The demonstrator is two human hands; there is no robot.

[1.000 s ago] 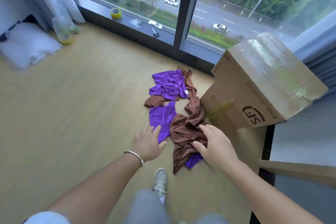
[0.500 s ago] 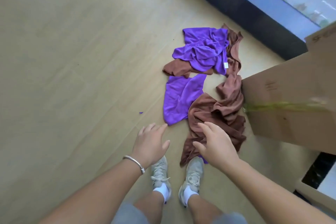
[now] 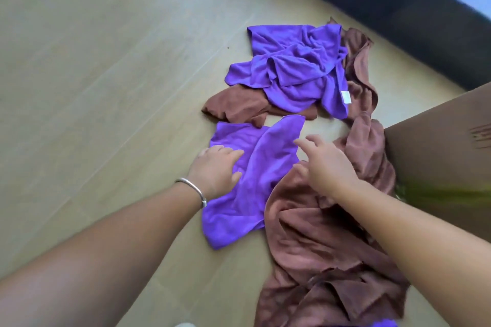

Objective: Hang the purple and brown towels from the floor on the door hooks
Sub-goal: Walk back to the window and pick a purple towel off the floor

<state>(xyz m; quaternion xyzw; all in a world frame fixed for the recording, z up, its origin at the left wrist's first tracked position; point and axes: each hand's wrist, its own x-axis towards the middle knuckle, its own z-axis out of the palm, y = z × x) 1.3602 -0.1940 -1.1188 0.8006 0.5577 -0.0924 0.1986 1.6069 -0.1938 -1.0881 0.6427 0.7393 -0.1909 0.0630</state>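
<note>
Left hand [image 3: 216, 171] flat on near purple towel [image 3: 249, 194], right hand [image 3: 325, 164] open above; limp microfiber probably, I'd pinch an edge.

Soft, bright daylight from upper right; slight motion blur, wide-angle edge stretch.

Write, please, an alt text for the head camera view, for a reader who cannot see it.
Seen from above, a person's left hand and right hand reach down to a flat purple towel on a wooden floor. A crumpled brown towel lies beside it, more purple and brown towels lie beyond, and a cardboard box stands at right.
</note>
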